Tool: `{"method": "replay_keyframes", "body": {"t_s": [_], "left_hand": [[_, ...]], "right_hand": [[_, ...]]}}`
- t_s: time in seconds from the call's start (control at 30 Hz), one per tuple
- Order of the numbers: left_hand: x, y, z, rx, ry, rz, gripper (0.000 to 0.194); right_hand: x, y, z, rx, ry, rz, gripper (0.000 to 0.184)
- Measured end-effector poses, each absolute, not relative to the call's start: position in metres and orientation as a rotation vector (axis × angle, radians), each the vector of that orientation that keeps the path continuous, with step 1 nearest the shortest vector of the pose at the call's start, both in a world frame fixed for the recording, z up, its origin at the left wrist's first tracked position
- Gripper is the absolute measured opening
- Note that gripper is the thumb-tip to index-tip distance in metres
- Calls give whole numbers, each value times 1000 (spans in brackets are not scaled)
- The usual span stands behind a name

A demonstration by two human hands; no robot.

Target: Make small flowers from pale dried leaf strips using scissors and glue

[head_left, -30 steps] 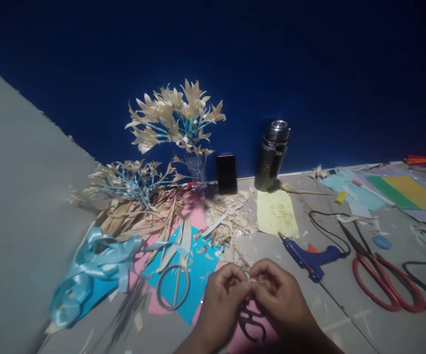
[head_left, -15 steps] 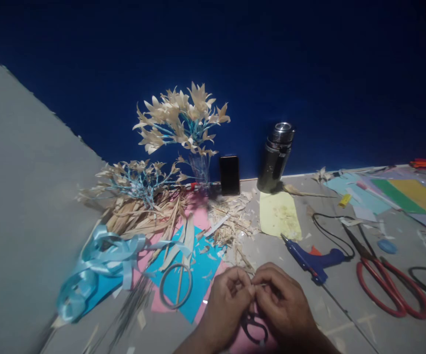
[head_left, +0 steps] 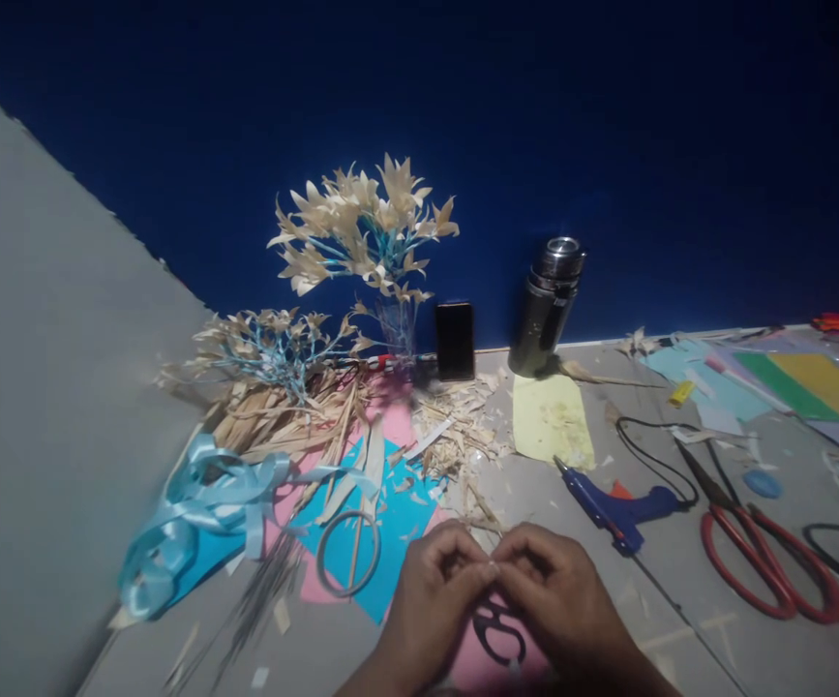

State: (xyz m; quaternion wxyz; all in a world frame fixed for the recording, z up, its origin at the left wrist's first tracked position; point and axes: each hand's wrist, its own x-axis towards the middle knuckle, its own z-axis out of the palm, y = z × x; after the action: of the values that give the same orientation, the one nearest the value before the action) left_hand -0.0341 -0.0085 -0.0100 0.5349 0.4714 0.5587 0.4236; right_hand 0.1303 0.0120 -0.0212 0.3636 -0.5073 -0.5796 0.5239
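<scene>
My left hand and my right hand meet at the fingertips low in the middle of the view. Thumbs and forefingers of both are pinched together, and whatever they hold is too small or hidden to make out. Under them, on pink paper, lie the dark handles of small scissors; their blades are hidden. Left of my left hand, a grey tape ring rests on blue paper. A blue glue gun lies to the right of my right hand.
Pale flowers stand in a clear vase at the back, beside a phone and a metal flask. Light-blue ribbon, dried husks and thin wires lie left. Large red-handled scissors and coloured sheets lie right.
My hands have turned so their fingertips meet more squarely, with the wrists spread wider. More of the small scissors' handles now shows between them. The view has shifted slightly.
</scene>
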Motion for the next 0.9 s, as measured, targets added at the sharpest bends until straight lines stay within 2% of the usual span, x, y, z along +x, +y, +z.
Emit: {"method": "replay_keyframes", "body": {"t_s": [0.2,0.3,0.5,0.6,0.7,0.8,0.9], "left_hand": [[-43,-6,6,1349,1209,831,24],[-49,0,11,1470,1135,749,21],[-51,5,13,1844,1098,854,16],[-49,4,13,1843,1208,861,15],[-50,2,13,1776,1315,825,19],[-55,1,14,1745,1373,845,21],[-59,1,14,1656,1383,837,23]], "right_hand": [[140,20,9,-1282,-1392,1740,14],[147,25,17,-1173,-1170,1992,26],[149,26,13,-1125,-902,2152,28],[146,26,10,-1200,-1020,2003,23],[148,26,11,-1292,-1316,1633,11],[155,23,12,-1344,-1530,1270,13],[160,20,10,-1349,-1560,1177,16]]}}
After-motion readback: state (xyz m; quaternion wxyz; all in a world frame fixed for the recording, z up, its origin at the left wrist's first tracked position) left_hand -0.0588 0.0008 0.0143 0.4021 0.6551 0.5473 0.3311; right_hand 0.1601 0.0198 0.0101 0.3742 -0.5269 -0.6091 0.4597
